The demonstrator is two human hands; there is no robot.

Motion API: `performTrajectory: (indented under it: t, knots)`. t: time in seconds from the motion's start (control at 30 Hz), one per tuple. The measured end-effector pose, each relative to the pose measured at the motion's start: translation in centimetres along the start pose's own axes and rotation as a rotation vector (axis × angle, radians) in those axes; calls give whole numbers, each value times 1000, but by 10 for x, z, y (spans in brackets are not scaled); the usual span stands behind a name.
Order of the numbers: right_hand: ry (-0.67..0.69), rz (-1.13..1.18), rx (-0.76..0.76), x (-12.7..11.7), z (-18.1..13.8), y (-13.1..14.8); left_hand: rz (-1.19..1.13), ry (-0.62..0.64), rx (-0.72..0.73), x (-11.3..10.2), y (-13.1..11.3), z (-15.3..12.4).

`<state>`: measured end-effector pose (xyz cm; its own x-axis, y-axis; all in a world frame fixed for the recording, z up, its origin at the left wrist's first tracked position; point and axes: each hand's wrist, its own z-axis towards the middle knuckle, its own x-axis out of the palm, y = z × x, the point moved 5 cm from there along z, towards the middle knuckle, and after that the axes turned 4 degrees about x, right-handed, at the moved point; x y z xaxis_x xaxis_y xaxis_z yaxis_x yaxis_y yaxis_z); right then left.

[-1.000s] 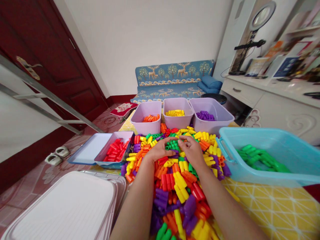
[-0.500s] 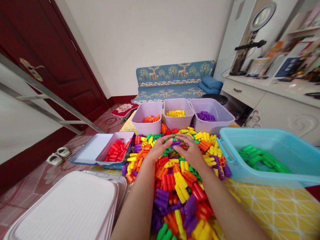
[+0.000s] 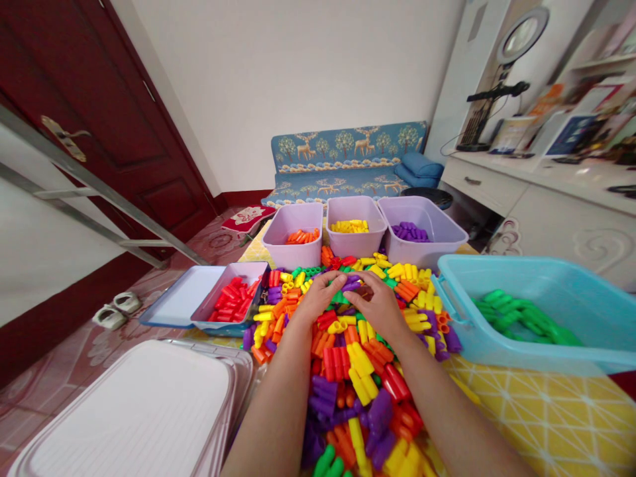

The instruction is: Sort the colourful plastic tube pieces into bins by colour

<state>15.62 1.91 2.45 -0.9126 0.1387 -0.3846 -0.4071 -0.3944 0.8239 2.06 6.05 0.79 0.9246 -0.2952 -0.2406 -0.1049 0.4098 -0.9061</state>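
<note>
A heap of plastic tube-shaped building blocks in red, orange, yellow, green and purple spreads before me. Over its far part, my left hand has its thumb and fingers drawn together; what lies in them is hidden. Close beside it, my right hand curls its thumb and fingers around a purple block. A green block shows just below the left thumb; whether it is touched I cannot tell.
Lilac bins at the back hold orange blocks, yellow blocks and purple blocks. Red blocks fill a box at left, near a white lid. A blue tub on the right contains green blocks.
My fingertips have drawn slightly apart at the top, and the purple block between them shows more clearly. The bins and the heap look unchanged.
</note>
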Motion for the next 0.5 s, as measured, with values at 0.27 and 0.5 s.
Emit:
performTrajectory:
  t: [0.27, 0.5]
  knots:
    - [61, -29, -34, 5, -1, 4, 140, -73, -69, -2, -5, -3]
    - [-79, -139, 58, -4, -1, 2, 247, -137, -63, -5, -8, -5]
